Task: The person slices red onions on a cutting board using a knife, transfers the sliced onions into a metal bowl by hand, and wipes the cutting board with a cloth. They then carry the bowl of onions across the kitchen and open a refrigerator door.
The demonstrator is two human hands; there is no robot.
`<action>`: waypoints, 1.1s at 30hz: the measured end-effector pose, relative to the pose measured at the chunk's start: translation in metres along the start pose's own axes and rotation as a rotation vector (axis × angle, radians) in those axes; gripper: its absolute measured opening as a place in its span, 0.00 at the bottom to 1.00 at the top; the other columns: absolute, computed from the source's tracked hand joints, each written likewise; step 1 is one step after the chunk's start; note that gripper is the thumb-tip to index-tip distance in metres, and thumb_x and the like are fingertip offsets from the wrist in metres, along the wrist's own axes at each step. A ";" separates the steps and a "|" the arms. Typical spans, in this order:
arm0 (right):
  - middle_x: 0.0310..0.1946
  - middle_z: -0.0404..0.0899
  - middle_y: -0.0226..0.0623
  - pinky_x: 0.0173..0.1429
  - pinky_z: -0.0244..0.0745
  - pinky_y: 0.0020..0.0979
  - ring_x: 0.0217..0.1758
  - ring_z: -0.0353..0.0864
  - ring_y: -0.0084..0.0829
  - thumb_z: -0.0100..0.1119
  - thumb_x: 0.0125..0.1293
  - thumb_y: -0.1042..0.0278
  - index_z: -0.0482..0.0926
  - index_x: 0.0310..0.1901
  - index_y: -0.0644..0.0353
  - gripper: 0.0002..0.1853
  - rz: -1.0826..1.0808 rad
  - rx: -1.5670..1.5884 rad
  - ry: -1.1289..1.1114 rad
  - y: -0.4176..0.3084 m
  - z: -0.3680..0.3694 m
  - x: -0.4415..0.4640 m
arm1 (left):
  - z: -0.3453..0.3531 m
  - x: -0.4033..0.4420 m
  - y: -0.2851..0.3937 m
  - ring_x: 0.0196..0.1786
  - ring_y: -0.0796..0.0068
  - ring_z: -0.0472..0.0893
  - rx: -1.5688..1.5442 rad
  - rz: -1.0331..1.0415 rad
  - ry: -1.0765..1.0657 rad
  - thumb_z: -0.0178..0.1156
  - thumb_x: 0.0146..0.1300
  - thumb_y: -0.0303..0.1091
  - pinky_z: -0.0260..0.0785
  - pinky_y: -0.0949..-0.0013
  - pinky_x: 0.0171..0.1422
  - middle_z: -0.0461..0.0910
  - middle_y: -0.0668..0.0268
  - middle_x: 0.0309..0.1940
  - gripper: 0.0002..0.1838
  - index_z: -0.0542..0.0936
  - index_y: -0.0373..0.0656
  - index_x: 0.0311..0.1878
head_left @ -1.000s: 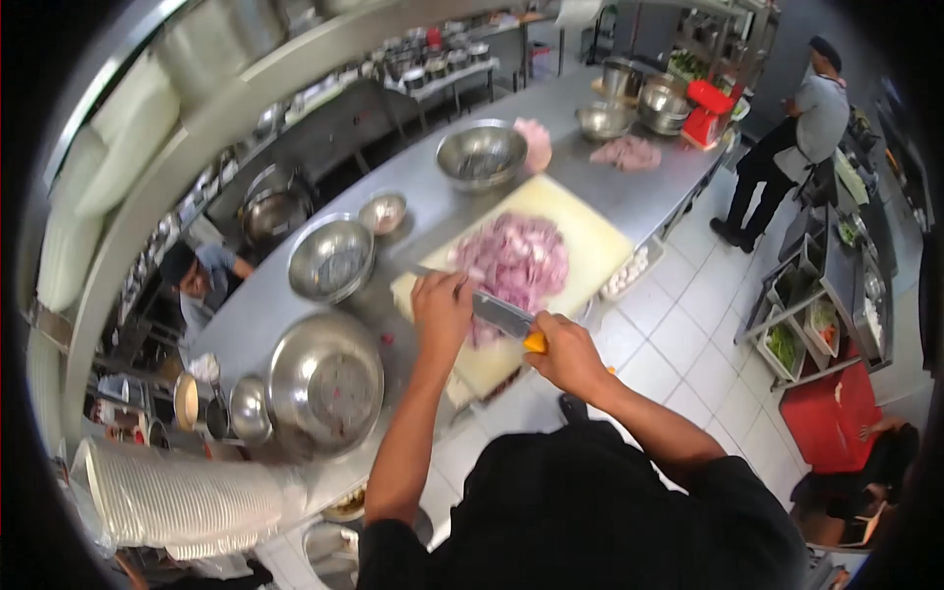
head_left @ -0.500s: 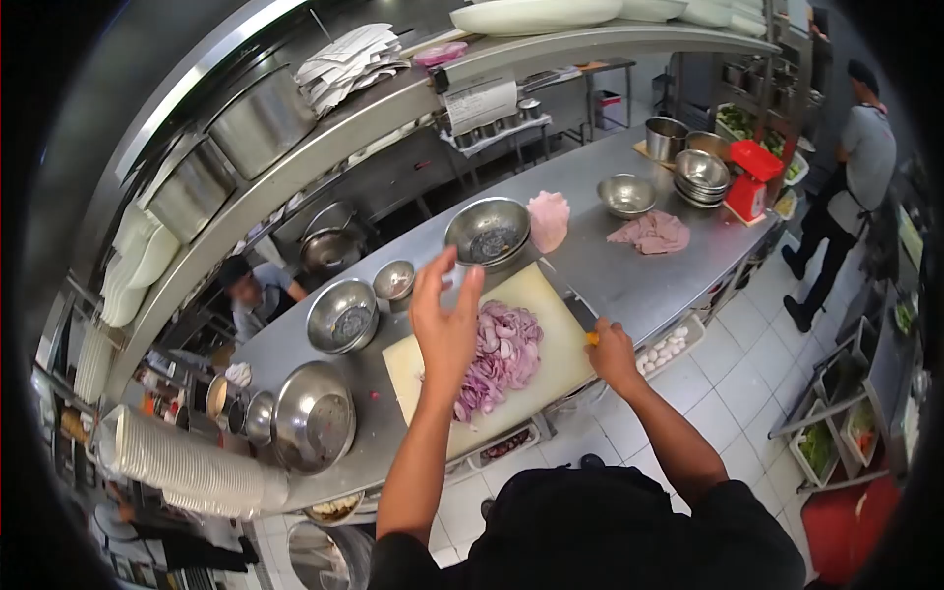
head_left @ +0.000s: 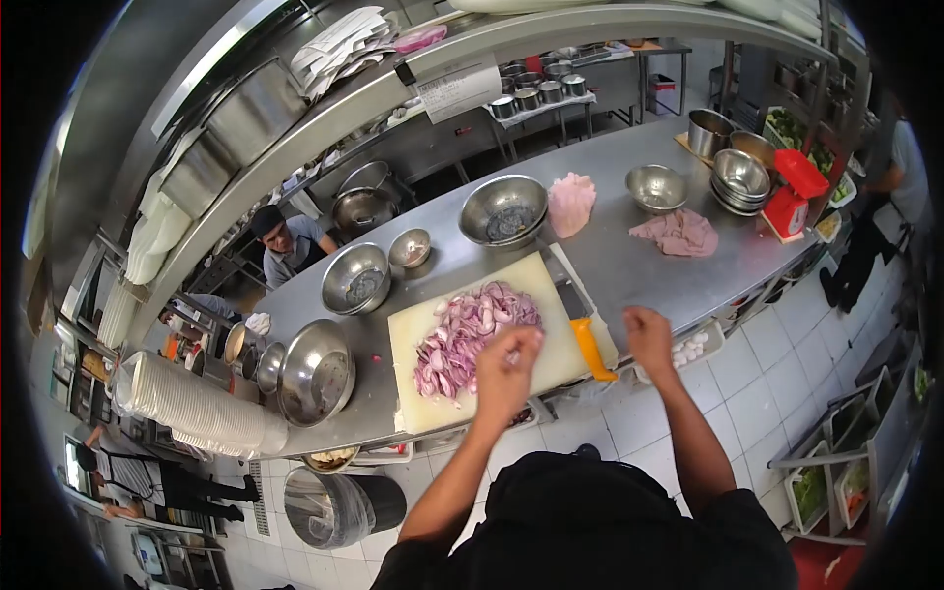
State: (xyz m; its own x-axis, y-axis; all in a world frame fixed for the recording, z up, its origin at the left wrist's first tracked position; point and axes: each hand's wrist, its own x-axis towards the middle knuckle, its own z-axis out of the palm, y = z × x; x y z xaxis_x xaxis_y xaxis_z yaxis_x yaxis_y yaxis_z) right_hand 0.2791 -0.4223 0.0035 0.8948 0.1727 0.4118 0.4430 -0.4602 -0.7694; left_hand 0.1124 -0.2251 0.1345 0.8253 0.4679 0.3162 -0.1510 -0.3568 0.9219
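Observation:
A heap of sliced purple onions (head_left: 467, 339) covers much of the pale cutting board (head_left: 546, 369). My left hand (head_left: 505, 372) is over the board's near side, just beside the onions, its fingers curled together; nothing shows in them. To the right, my right hand (head_left: 649, 339) hovers off the board's edge with its fingers drawn in and nothing visible in them. Between the two hands, a knife with a yellow handle (head_left: 592, 350) lies on the right part of the board, apart from both hands. Its broad blade points away from me.
Metal bowls (head_left: 502, 211) line the counter's far side, with pink cloths (head_left: 677, 234) and a red scale (head_left: 798, 187) to the right. Stacked plastic containers (head_left: 197, 403) occupy the left end. A lined bin (head_left: 329, 506) stands below. Co-workers (head_left: 292, 246) are across the counter and nearby.
My right hand has let go of the knife, which now lies on the board. My left hand has come down from its raised, spread pose and curled its fingers. The view has shifted slightly.

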 end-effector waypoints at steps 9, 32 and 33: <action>0.17 0.79 0.39 0.27 0.72 0.34 0.18 0.76 0.31 0.57 0.65 0.66 0.84 0.30 0.67 0.13 0.751 -0.188 0.053 0.242 -0.101 -0.179 | 0.026 -0.107 -0.012 0.55 0.59 0.82 0.033 -0.092 -1.074 0.69 0.65 0.41 0.73 0.63 0.61 0.83 0.58 0.50 0.19 0.82 0.39 0.53; 0.20 0.84 0.33 0.24 0.78 0.34 0.18 0.82 0.29 0.61 0.61 0.67 0.85 0.23 0.57 0.11 0.752 -0.541 -0.748 0.250 -0.085 -0.396 | -0.016 -0.174 -0.010 0.56 0.64 0.81 -0.008 -0.030 -1.047 0.72 0.62 0.41 0.74 0.64 0.60 0.81 0.58 0.55 0.28 0.79 0.42 0.63; 0.20 0.85 0.32 0.27 0.80 0.33 0.19 0.83 0.28 0.65 0.58 0.63 0.87 0.25 0.54 0.08 0.304 -0.899 -0.998 0.243 -0.087 -0.378 | -0.023 -0.171 0.004 0.54 0.64 0.82 0.016 -0.065 -0.959 0.72 0.62 0.40 0.74 0.65 0.60 0.83 0.59 0.53 0.25 0.81 0.42 0.60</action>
State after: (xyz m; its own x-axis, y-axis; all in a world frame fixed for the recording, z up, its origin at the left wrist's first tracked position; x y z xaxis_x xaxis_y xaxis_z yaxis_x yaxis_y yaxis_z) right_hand 0.0433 -0.6754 -0.2966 0.7788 0.3349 -0.5304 0.3773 -0.9256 -0.0305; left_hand -0.0416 -0.2882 0.0887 0.9269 -0.3706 -0.0595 -0.0876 -0.3675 0.9259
